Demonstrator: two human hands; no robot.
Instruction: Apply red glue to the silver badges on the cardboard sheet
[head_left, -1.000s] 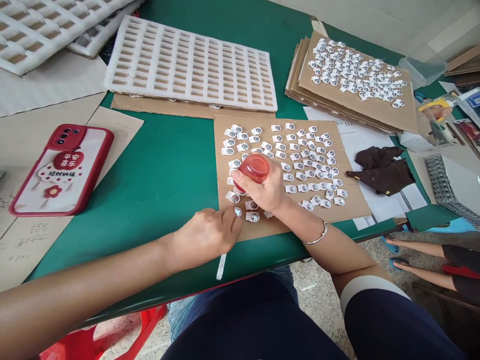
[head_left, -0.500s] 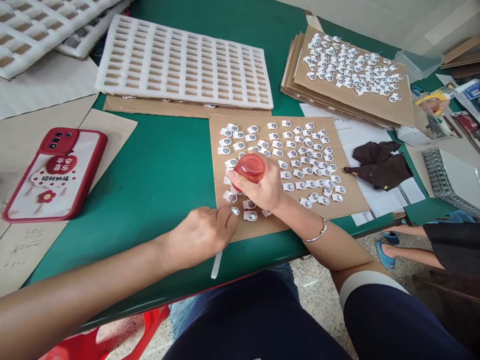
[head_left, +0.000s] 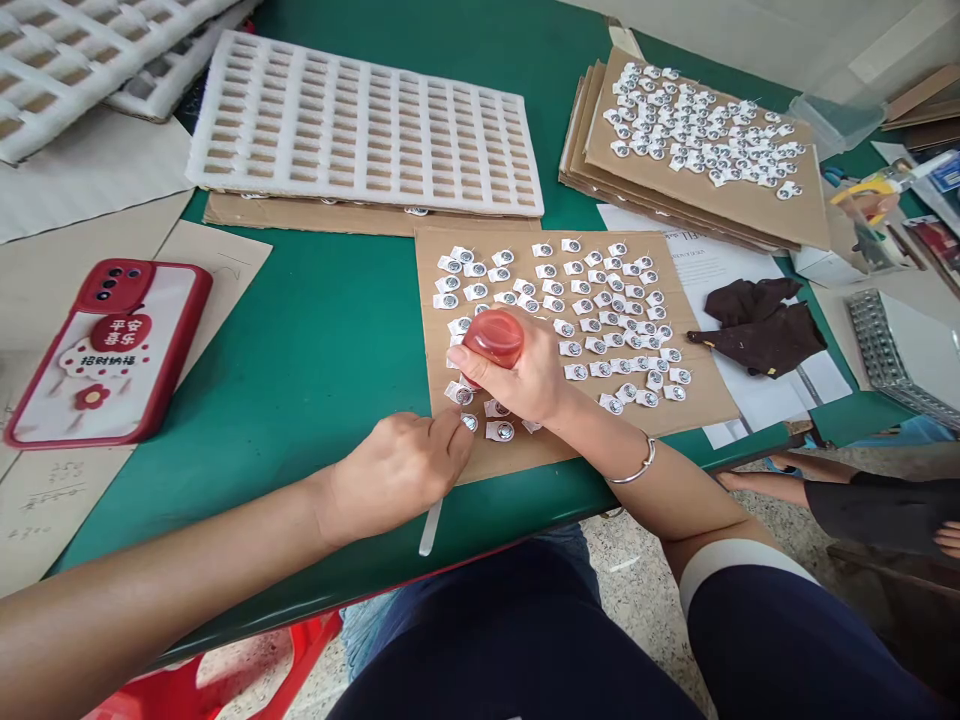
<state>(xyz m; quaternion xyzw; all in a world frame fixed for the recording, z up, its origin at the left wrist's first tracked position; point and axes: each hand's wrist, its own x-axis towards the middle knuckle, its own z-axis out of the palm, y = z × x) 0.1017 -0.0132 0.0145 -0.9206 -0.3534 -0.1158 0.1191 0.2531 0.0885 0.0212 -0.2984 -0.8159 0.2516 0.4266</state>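
In my right hand point(head_left: 529, 375) is a translucent red squeeze bottle point(head_left: 493, 338), tipped down over a brown cardboard sheet point(head_left: 517, 463); its lower end is hidden. My left hand point(head_left: 409, 460) is closed, its fingertips pinching at a small round badge point(head_left: 469, 422) with a dark and silver face, just below the bottle. A flat white stick point(head_left: 430, 530) pokes out from under my left hand; whether I grip it is hidden. Many more small badges with white paper tabs point(head_left: 500, 431) are spread over the sheet in loose rows.
White foam grid trays point(head_left: 367, 130) lie at the back and left. At back right, stacked cardboard point(head_left: 600, 170) carries more badges. A red-framed phone point(head_left: 112, 350) rests at left. A dark cloth point(head_left: 765, 325) lies on papers at right. Beyond the table's right edge is another person point(head_left: 885, 510).
Both hands and the bottle stay almost in place over the same spot. The view shifts very slightly. The other person at the right has moved, and their blue slippers are now mostly hidden.
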